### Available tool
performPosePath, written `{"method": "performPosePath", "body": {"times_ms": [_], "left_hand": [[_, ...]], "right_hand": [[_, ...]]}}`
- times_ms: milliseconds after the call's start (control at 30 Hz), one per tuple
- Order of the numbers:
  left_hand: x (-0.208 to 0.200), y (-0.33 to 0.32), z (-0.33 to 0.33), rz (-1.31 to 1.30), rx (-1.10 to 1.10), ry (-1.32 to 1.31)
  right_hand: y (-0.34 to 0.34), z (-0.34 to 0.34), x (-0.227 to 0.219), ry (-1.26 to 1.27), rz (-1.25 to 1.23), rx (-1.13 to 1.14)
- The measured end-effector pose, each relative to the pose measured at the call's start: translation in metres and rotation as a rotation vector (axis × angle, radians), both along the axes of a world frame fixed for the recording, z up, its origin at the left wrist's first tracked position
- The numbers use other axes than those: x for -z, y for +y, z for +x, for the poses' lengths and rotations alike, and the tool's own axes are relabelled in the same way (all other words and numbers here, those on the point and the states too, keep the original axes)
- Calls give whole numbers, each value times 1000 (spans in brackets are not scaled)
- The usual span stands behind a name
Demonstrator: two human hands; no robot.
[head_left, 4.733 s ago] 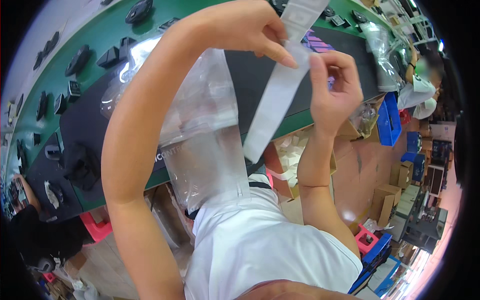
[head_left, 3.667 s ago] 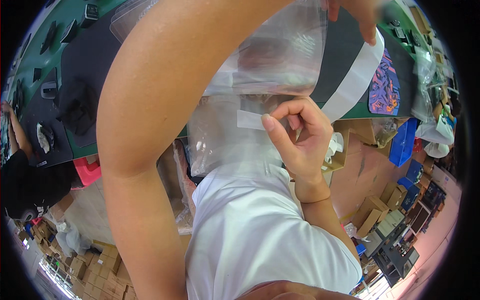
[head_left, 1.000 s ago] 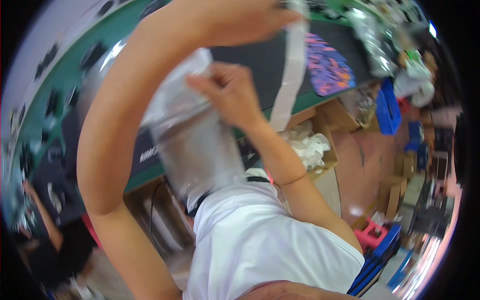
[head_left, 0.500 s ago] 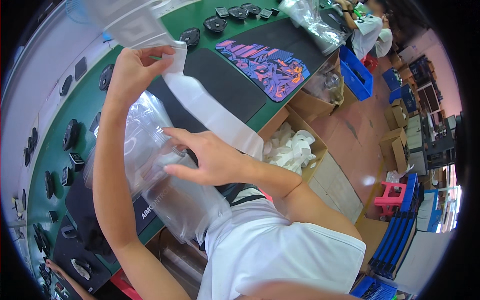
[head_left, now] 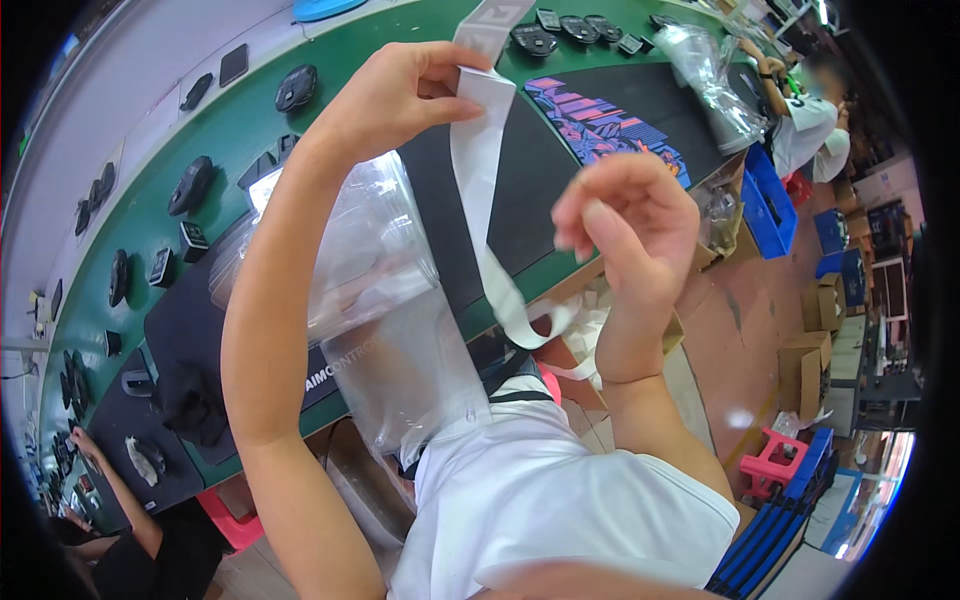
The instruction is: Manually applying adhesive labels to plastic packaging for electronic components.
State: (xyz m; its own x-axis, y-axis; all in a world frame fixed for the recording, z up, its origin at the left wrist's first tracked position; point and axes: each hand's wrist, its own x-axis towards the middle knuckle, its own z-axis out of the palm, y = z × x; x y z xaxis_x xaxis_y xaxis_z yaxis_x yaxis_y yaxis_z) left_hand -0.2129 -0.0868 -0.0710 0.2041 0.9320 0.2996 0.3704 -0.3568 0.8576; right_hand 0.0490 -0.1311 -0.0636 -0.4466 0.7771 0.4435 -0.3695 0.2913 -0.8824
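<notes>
My left hand (head_left: 405, 98) pinches a white strip of labels (head_left: 480, 150) between thumb and fingers. The strip's printed part rises above the hand, and its blank tail hangs down toward a carton of white paper scraps. My right hand (head_left: 640, 225) is raised to the right of the strip, apart from it. Its fingers are loosely curled, and I see nothing in them. Below my left forearm lies a stack of clear plastic bags (head_left: 370, 250). One bag (head_left: 410, 370) overhangs the table's edge toward my lap.
Black mats (head_left: 430, 190) and a colourful patterned mat (head_left: 600, 125) cover part of the green table (head_left: 335, 45). Several black mouse-like devices (head_left: 297, 88) line its far side. The scrap carton (head_left: 668, 335) and a blue crate (head_left: 768, 205) stand at right. Other people work at both ends.
My right hand has left the plastic bags and risen to the right. My left hand, still pinching the label strip, appears farther right. The whole view has shifted too.
</notes>
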Motion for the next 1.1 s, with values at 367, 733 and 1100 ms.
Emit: {"method": "performPosePath", "body": {"times_ms": [367, 733, 1100], "left_hand": [[-6, -8, 3, -90, 28, 152], [-22, -9, 6, -71, 1, 285], [-8, -2, 0, -51, 105, 236]], "right_hand": [[70, -43, 48, -178, 423, 431], [71, -40, 40, -130, 391, 405], [22, -24, 50, 11, 365, 518]]}}
